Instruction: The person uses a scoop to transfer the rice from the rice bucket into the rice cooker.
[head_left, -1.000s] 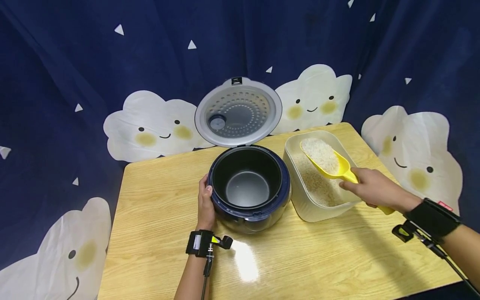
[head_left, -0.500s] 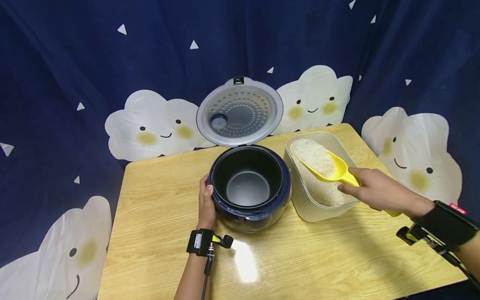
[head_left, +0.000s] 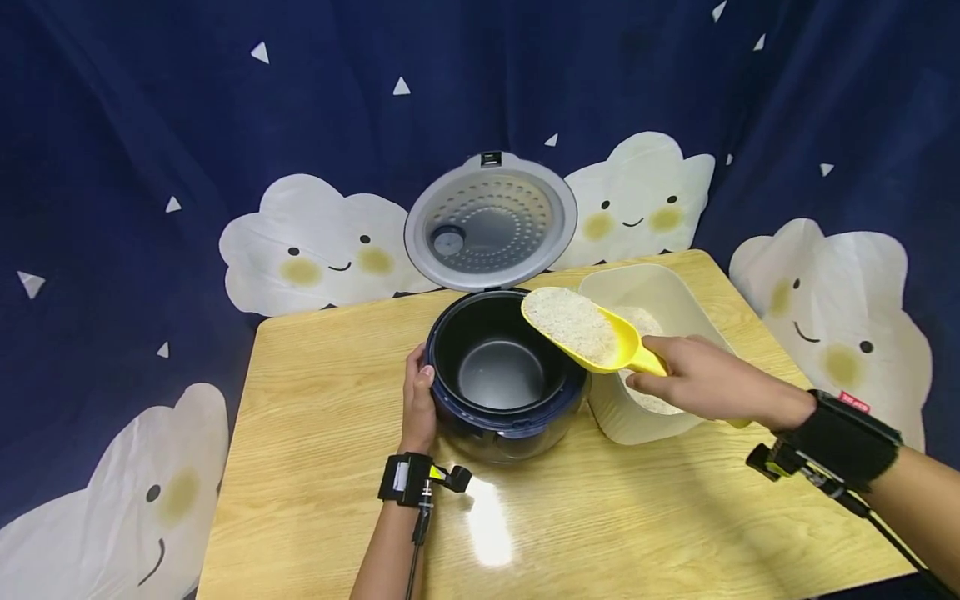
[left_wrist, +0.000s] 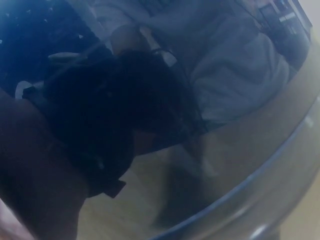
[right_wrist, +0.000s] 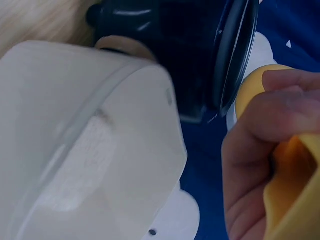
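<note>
My right hand (head_left: pixel 699 375) grips the handle of a yellow scoop (head_left: pixel 624 343) heaped with white rice (head_left: pixel 570 323). The scoop's tip reaches over the right rim of a dark blue rice cooker (head_left: pixel 517 423), whose lid (head_left: pixel 491 221) stands raised. The black inner pot (head_left: pixel 501 375) shows a bare bottom. My left hand (head_left: pixel 420 408) holds the cooker's left side, thumb near the rim. In the right wrist view, fingers (right_wrist: pixel 247 155) curl round the yellow handle (right_wrist: pixel 295 190). The left wrist view shows mostly the cooker's glossy, reflecting wall (left_wrist: pixel 165 100).
A cream plastic bin (head_left: pixel 622 425) with loose rice (head_left: pixel 637 321) inside stands right of the cooker, under my right hand. Both stand on a wooden table (head_left: pixel 322 400). Behind it hangs a dark blue curtain (head_left: pixel 330 108) with cloud faces. A cable runs from each wrist camera.
My right hand has carried the full scoop left, from above the bin to the cooker's right rim. The left hand stays on the cooker. The head view has shifted slightly.
</note>
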